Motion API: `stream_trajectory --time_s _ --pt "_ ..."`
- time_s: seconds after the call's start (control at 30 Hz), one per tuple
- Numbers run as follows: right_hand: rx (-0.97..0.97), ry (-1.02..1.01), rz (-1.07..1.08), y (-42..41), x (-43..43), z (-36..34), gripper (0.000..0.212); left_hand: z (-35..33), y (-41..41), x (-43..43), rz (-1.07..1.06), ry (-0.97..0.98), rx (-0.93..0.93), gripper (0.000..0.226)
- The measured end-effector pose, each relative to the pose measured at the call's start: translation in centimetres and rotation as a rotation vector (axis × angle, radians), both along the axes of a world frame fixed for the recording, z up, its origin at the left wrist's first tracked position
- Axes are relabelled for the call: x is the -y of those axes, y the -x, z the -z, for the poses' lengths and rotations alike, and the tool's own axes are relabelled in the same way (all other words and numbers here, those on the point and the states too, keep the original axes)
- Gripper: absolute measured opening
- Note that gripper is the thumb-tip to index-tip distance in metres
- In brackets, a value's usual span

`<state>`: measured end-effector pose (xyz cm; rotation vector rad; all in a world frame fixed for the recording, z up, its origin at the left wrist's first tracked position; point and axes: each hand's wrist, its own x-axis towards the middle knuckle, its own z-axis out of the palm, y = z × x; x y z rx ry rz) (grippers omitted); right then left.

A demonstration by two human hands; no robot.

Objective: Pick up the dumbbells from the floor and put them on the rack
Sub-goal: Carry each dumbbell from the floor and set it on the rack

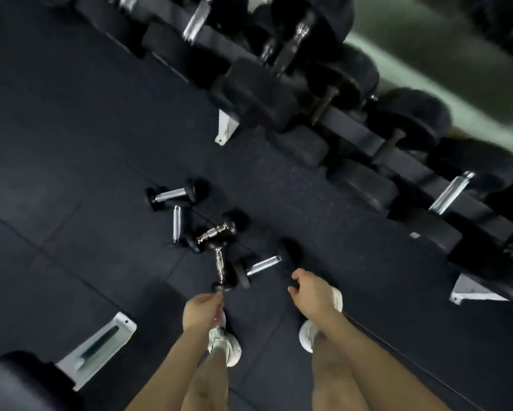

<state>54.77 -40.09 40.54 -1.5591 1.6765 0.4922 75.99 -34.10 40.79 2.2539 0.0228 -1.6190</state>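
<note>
Several small dumbbells with chrome handles and black heads lie in a loose cluster on the dark rubber floor. One dumbbell is farthest left, another is in the middle, and the nearest dumbbell lies just ahead of my right hand. My right hand hangs above the floor with loosely curled fingers and holds nothing. My left hand hangs lower left with curled fingers, close to the end of a dumbbell, holding nothing I can see. The rack runs diagonally across the top right.
The rack carries large black dumbbells along its length, and its white feet stand on the floor. A black padded bench with a white foot sits at the bottom left. My white shoes stand just behind the cluster.
</note>
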Motion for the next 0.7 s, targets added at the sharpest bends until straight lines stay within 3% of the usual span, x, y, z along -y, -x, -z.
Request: stream_trajectory --time_s 0.2,0.43,0.63,0.7 --pt "-0.071 0.013 -0.269 -1.6 1.9 12.9 0.038 13.1 3.0 -0.8 -0.3 -0.125 -0.215 0.025" --pt "-0.08 -0.078 -0.594 -1.5 4.5 28.6 0.05 27.3 9.0 -0.7 -0.693 -0.183 -0.336 0.025" --pt "-0.081 -0.13 -0.939 -1.9 5.5 39.1 0.055 38.3 12.4 0.7 -0.8 -0.189 -0.364 0.033" --pt "-0.109 -0.16 -1.043 -2.1 5.7 41.9 0.056 41.3 13.3 1.2 -0.861 -0.174 -0.426 0.047"
